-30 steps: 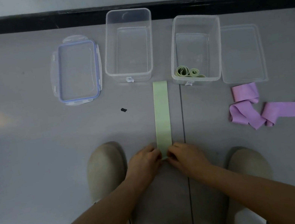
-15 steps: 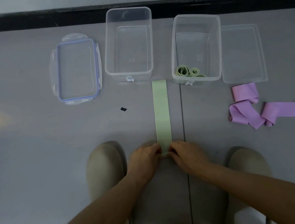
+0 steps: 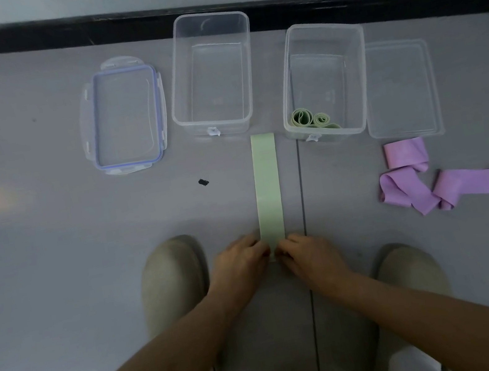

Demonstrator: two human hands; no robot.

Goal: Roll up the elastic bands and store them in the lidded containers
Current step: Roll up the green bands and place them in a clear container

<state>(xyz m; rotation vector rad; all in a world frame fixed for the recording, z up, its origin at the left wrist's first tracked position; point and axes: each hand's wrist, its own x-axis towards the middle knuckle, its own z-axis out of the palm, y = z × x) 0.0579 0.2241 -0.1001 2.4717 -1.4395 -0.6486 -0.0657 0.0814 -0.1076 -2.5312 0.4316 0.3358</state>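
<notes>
Since earlier, left hand (image 3: 238, 268) and right hand (image 3: 311, 258) are edging forward, fingers curled, pinching the near end of the green band (image 3: 268, 187). Uneven finger pressure is risking a skewed, loosening roll.

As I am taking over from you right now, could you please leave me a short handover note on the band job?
Hands: left hand and right hand both pinch the near end of the flat green elastic band.
Done: rolled green bands sit in the right container.
Left: roll and store this band and the loose purple bands. The left container is empty. The blue-sealed lid and clear lid are off.
</notes>
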